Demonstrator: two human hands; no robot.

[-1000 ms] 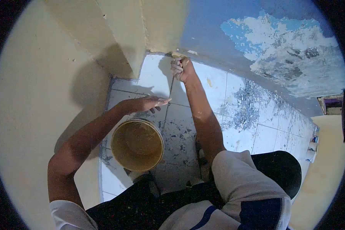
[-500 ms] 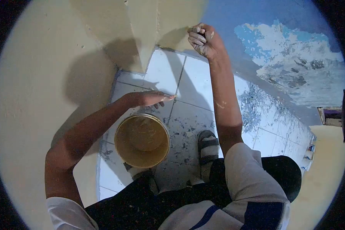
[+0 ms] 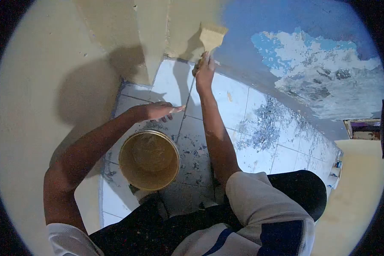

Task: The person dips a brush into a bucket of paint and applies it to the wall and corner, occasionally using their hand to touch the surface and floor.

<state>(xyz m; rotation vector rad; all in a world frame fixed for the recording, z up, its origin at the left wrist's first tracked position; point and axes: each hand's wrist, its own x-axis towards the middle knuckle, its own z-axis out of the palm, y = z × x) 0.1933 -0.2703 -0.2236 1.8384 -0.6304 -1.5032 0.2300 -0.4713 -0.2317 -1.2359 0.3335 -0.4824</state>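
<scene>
A broad, paint-covered brush (image 3: 212, 37) is in my right hand (image 3: 205, 70), whose fingers close round its handle. The bristles point up at the wall, by the border of cream paint (image 3: 183, 21) and blue paint (image 3: 243, 21). My left hand (image 3: 160, 112) hangs over the tiled floor with its fingers stretched out and nothing in it. Just below that hand stands a round bucket (image 3: 149, 160) with cream paint inside.
Grey flakes (image 3: 266, 126) lie scattered on the white floor tiles (image 3: 232, 96). The blue wall has a peeled, whitish patch (image 3: 311, 64). A cream wall (image 3: 25, 106) rises at the left. One sandalled foot (image 3: 143, 194) is beside the bucket.
My right hand has moved left and down from its raised place, its wrist turned, and the brush head now shows. My left hand has stayed over the bucket's far side. The view has shifted slightly.
</scene>
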